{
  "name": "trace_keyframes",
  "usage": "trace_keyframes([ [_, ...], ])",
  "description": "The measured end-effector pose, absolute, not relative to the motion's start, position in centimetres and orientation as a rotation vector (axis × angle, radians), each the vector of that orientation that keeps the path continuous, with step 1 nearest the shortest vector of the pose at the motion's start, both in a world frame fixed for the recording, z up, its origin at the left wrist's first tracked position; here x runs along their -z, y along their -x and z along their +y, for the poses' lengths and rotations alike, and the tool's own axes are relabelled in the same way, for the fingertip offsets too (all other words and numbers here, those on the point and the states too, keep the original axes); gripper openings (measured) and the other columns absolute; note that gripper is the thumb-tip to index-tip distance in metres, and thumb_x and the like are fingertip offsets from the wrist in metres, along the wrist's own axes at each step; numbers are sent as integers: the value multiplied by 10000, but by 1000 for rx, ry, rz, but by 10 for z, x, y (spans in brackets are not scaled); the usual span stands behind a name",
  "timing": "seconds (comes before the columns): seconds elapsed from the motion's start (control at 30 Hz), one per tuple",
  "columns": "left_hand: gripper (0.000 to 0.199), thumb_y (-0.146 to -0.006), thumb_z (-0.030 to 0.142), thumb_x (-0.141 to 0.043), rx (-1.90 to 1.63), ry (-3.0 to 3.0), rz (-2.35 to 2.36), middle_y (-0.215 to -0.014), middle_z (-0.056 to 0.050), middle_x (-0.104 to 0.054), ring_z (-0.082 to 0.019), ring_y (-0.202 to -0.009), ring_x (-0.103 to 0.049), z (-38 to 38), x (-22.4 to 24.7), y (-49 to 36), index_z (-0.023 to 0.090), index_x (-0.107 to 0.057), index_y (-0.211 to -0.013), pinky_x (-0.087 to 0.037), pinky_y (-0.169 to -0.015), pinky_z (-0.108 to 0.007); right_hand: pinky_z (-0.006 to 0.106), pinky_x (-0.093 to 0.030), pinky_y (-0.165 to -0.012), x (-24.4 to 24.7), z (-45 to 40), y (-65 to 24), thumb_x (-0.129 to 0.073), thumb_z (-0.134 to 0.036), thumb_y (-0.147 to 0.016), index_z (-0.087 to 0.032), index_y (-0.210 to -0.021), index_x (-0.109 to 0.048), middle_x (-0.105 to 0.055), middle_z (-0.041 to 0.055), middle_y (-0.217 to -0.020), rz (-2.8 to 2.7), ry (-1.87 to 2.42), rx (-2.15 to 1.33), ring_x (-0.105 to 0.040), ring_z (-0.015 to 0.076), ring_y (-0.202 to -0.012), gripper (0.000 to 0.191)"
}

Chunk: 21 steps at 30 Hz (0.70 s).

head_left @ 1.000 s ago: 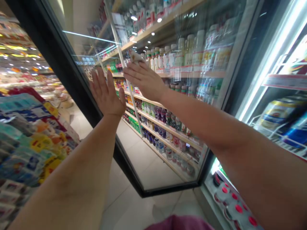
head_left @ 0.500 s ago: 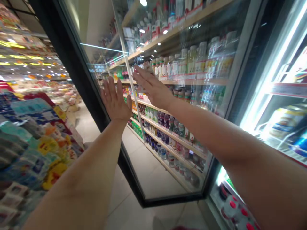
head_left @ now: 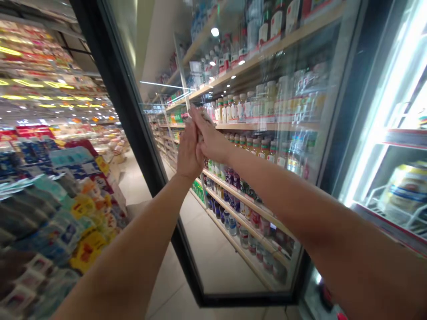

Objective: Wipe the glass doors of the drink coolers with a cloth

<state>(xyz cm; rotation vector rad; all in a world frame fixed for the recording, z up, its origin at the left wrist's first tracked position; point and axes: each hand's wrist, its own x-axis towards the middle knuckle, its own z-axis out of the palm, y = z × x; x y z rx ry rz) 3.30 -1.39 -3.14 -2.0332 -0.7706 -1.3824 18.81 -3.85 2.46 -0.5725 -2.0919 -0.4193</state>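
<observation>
An open cooler door with a glass pane [head_left: 240,271] in a black frame [head_left: 128,95] stands in front of me. My right hand [head_left: 213,141] presses a crumpled pale cloth [head_left: 208,116] to the glass; most of the cloth is hidden behind its fingers. Right beside it, on its left, my left hand [head_left: 189,153] has its fingers stretched upward and holds nothing. The two hands meet or overlap near the fingertips and thumb.
Bottle shelves [head_left: 287,44] show through or in the glass. Packaged snacks [head_left: 86,249] fill a display at the left. The lit cooler interior [head_left: 396,133] with wire racks is at the right. Pale floor tiles [head_left: 136,178] lie beyond the door's edge.
My left hand has moved right, from apart to against my right hand. My right hand with the cloth sits slightly lower in view, and the view has shifted.
</observation>
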Motion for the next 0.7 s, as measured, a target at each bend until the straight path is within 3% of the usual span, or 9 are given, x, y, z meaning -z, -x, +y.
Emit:
trace_keyframes([
  [0.1, 713, -1121, 591, -222, 1255, 1993, -726, -1732, -160, -253, -303, -1636, -82, -13, 29, -38, 136, -287, -1666, -114, -1342, -539, 365, -297, -1321, -44, -41, -222, -403, -44, -840, -135, -1704, -129, -234, 25, -1745, -2069, 613, 502, -271, 156, -1593, 911],
  [0.2, 778, -1080, 637, -407, 1188, 1950, -735, -1704, -210, -296, -328, -1629, -122, -16, 29, -35, 91, -334, -1629, -166, -1334, -550, 513, -192, -1346, -51, -41, -277, -406, -134, -944, -188, -1666, -314, -320, 21, -1718, -2004, 762, 818, -236, 243, -1608, 730],
  [0.3, 794, -1033, 651, -518, 1163, 1877, -762, -1672, -233, -354, -357, -1614, -190, -22, 29, -38, 73, -408, -1566, -195, -1323, -574, 633, -128, -1315, -43, -38, -328, -420, -352, -1040, -193, -1671, -295, -277, 88, -1732, -1939, 870, 1029, -183, 315, -1619, 663],
  [0.43, 522, -1015, 340, -534, 1193, 1763, -851, -1633, -175, -450, -350, -1580, -307, -28, 18, -45, 130, -509, -1492, -259, -1295, -598, 652, -109, -1303, -26, -33, -356, -394, -498, -1064, -201, -1689, -239, -251, 106, -1738, -1941, 864, 1103, -161, 329, -1622, 709],
  [0.5, 562, -962, 199, -500, 1254, 1746, -886, -1591, -132, -518, -318, -1544, -386, -29, 12, -44, 168, -500, -1523, -343, -1265, -553, 655, -109, -1302, -22, -31, -356, -405, -494, -1061, -201, -1691, -240, -252, 106, -1737, -1937, 840, 1088, -161, 336, -1621, 714],
  [0.57, 628, -940, 166, -484, 1322, 1758, -897, -1591, -122, -517, -304, -1531, -405, -29, 9, -40, 167, -465, -1567, -367, -1263, -512, 657, -125, -1300, -21, -30, -355, -412, -429, -1055, -207, -1689, -258, -277, 97, -1731, -1933, 823, 1059, -179, 335, -1617, 689],
  [0.7, 694, -1001, 340, -490, 1313, 1781, -927, -1730, -151, -261, -337, -1625, -160, -32, 23, -36, 105, -349, -1639, -164, -1339, -549, 656, -161, -1299, -19, -29, -356, -400, -238, -1007, -234, -1681, -298, -344, 65, -1707, -1913, 811, 1001, -229, 315, -1607, 681],
])
